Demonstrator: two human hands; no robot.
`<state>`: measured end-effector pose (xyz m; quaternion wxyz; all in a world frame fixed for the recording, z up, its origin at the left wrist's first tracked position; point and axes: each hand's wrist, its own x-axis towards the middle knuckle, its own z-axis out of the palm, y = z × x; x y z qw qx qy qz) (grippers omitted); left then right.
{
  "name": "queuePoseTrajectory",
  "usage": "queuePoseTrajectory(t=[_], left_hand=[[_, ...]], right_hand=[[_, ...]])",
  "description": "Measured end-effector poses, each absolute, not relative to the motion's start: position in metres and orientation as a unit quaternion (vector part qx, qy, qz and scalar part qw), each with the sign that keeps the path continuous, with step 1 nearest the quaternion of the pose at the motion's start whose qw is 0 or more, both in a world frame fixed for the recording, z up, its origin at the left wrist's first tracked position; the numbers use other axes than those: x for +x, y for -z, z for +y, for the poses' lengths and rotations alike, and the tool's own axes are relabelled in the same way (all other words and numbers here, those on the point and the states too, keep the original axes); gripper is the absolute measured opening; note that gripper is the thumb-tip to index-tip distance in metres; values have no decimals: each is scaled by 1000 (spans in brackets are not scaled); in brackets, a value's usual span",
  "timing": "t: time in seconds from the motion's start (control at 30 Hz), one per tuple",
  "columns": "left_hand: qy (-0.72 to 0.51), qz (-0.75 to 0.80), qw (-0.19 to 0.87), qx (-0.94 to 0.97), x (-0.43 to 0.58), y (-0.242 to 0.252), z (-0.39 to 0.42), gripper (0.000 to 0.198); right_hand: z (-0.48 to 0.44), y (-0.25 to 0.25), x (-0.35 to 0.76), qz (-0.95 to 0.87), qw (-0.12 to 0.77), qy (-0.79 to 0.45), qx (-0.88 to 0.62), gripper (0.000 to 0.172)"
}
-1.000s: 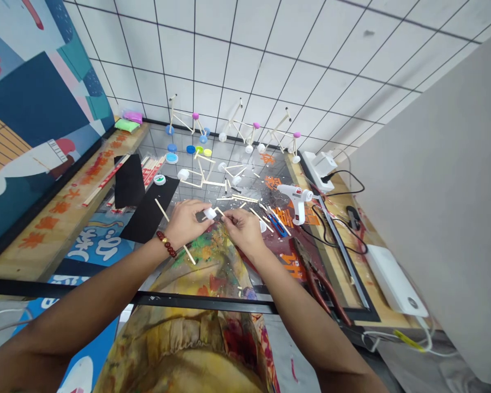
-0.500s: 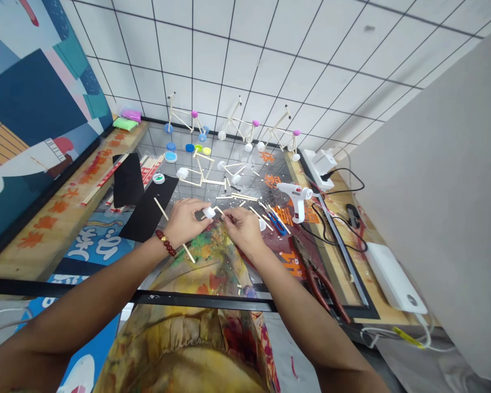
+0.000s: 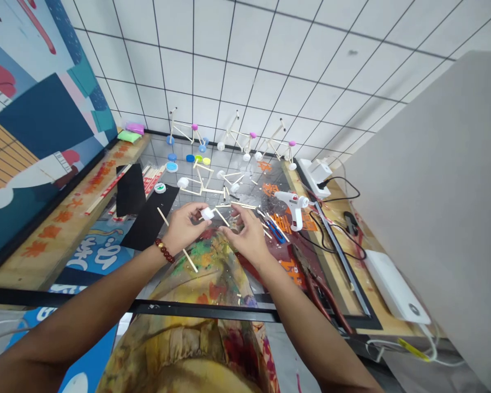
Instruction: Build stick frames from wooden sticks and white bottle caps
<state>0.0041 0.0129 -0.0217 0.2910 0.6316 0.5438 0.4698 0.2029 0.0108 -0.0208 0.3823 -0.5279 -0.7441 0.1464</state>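
Note:
My left hand (image 3: 183, 226) pinches a white bottle cap (image 3: 207, 214) between thumb and fingers, above the glass tabletop. Short pale wooden sticks (image 3: 222, 218) reach from the cap toward my right hand (image 3: 249, 232). That hand is open, its thumb and fingers spread around the sticks' free ends. Under my left wrist lies a longer loose stick (image 3: 190, 261). Just beyond both hands is a partly joined stick frame (image 3: 204, 183) with white caps. A blue utility knife (image 3: 275, 232) rests right of my right hand among loose sticks.
Three small stick bicycles (image 3: 233, 134) stand along the tiled wall. A white glue gun (image 3: 293, 208) and red-handled pliers (image 3: 321, 297) are on the right, near a power strip (image 3: 311, 174). Black sheets (image 3: 151, 218) and bundled sticks (image 3: 153, 177) lie left. A white box (image 3: 396, 286) sits far right.
My right hand has opened, its fingers parting from the stick they pinched and moving slightly right. My left hand still holds the cap. The camera view has tipped slightly upward.

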Motion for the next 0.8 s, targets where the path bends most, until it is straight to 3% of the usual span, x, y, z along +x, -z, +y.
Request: queuePoseTrajectory(t=[0.2,0.3,0.47,0.8], left_hand=[[-526,519,393,548,6,21,15,52],[-546,497,432,517,7,18,14,49],[-541,470,563,411,11,10,10,61],[-573,434,634,285,10,-1,10,46]], right_hand=[[11,26,202,-754,388,-172,-501,58],[12,30,201,-753,395,-176,-496,57],[13,36,201,-740,417,-200,-488,54],[13,36,202,-749,407,-202,-482,41]])
